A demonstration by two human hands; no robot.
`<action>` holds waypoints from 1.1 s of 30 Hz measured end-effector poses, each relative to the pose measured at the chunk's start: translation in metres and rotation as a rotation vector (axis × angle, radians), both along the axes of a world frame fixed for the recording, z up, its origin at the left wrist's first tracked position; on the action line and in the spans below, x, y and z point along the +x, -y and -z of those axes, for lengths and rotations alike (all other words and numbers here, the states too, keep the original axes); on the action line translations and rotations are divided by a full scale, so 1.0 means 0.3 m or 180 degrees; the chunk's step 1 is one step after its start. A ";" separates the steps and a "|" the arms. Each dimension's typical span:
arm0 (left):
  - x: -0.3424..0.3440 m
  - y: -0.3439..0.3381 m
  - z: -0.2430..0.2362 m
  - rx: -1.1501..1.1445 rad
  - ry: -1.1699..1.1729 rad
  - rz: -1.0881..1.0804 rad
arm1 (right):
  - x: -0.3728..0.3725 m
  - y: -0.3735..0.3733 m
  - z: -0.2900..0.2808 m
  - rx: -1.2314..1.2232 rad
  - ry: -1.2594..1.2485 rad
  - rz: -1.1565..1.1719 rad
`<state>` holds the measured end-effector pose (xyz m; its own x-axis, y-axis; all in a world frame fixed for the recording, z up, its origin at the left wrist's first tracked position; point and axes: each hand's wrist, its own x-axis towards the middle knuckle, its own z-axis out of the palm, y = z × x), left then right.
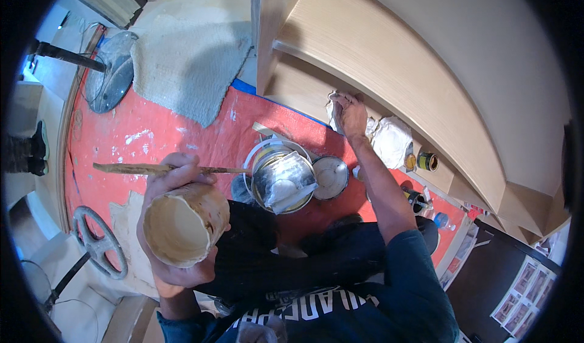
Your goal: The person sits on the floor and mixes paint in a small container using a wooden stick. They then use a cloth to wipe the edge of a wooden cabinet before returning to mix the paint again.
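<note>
My left hand [173, 179] is wrapped round a paint-crusted cup [212, 224] with pale cream paint in it. The same hand also pinches a slim wooden stick-like tool [131, 168], perhaps a brush, lying crosswise above the cup. My right arm reaches forward to the low wooden shelf unit [310, 90]. There my right hand [353, 117] is closed on a crumpled white rag [333, 113] at the lower board. In front of my knees stands an open paint can [258, 188], partly covered by a crinkled clear plastic sheet [286, 176].
Beside the can lies a round, paint-smeared lid [331, 177]. A white cloth bundle [390, 142] and small tins [427, 162] stand along the shelf at right, near a plastic bottle [444, 221]. Red sheeting [207, 139], a grey mat [182, 69] and round stand bases [109, 75] lie leftward.
</note>
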<state>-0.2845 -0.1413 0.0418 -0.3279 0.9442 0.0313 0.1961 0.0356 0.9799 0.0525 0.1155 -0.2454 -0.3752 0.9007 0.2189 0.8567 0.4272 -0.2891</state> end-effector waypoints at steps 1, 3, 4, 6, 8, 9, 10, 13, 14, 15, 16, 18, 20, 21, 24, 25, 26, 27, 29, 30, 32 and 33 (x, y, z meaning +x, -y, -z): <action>0.003 -0.002 -0.003 -0.0041 0.0036 -0.0073 | 0.013 0.000 -0.001 -0.0040 -0.0071 0.0004; 0.004 0.005 -0.005 -0.0116 -0.0005 -0.0142 | 0.049 0.022 -0.006 -0.0120 -0.0211 0.0015; 0.006 0.003 -0.008 -0.0134 -0.0030 -0.0147 | 0.059 0.030 -0.006 -0.0167 -0.0279 0.0021; 0.017 -0.011 -0.022 -0.0150 -0.0019 -0.0131 | 0.046 0.015 0.011 0.0046 -0.0196 0.0012; 0.037 -0.010 -0.031 -0.0301 0.0130 -0.0246 | -0.037 0.011 -0.002 0.0159 -0.0206 -0.0011; 0.039 -0.007 -0.032 -0.0302 0.0158 -0.0267 | -0.058 0.016 -0.023 -0.0004 -0.0162 -0.0003; 0.039 -0.008 -0.030 -0.0277 0.0199 -0.0257 | -0.046 0.020 -0.022 -0.0037 -0.0155 0.0012; 0.028 -0.009 -0.008 -0.0069 0.0136 -0.0167 | 0.011 0.040 -0.027 -0.0155 -0.0180 0.0068; 0.026 -0.003 -0.002 -0.0104 0.0160 -0.0217 | -0.002 0.036 -0.027 -0.0080 -0.0174 0.0091; 0.022 -0.002 -0.002 -0.0096 0.0143 -0.0214 | -0.018 0.028 -0.025 -0.0006 -0.0168 0.0115; 0.022 0.000 -0.003 -0.0098 0.0138 -0.0202 | -0.014 0.031 -0.020 0.0056 -0.0146 0.0163; 0.019 -0.006 -0.015 -0.0028 0.0095 -0.0095 | 0.001 0.030 -0.013 0.0012 -0.0130 0.0098; 0.017 -0.005 -0.010 0.0039 0.0136 -0.0086 | -0.001 0.010 -0.008 0.0015 -0.0139 0.0014; 0.016 -0.003 -0.010 0.0011 0.0136 -0.0118 | 0.018 0.030 -0.013 -0.0123 0.0172 0.0188; 0.023 -0.003 -0.023 -0.0180 0.0071 -0.0282 | 0.065 0.040 -0.012 -0.0057 -0.0161 0.0214; 0.028 0.000 -0.022 -0.0276 0.0056 -0.0354 | 0.036 0.044 -0.028 -0.0056 -0.0120 0.0259; 0.037 -0.005 -0.028 -0.0369 0.0054 -0.0382 | 0.023 0.045 -0.021 -0.0005 -0.0182 0.0236; 0.041 -0.010 -0.029 -0.0338 0.0135 -0.0347 | 0.006 0.030 -0.014 0.0046 -0.0242 0.0213; 0.040 -0.010 -0.024 -0.0161 0.0358 -0.0278 | -0.049 -0.004 -0.009 0.0029 -0.0241 0.0077; 0.038 -0.006 -0.020 -0.0101 0.0356 -0.0237 | -0.044 0.010 -0.020 -0.0115 -0.0179 0.0100; 0.032 -0.005 -0.009 -0.0038 0.0200 -0.0192 | -0.021 0.025 -0.049 -0.0366 -0.0045 0.0123; 0.028 -0.004 -0.007 -0.0053 0.0044 -0.0187 | -0.002 0.028 -0.038 -0.0195 -0.0290 0.0096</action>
<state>-0.2760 -0.1402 0.0440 -0.3830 0.9237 0.0108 0.1795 0.0630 0.9817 0.0519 0.1071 -0.2339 -0.3288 0.9240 0.1951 0.8378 0.3808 -0.3913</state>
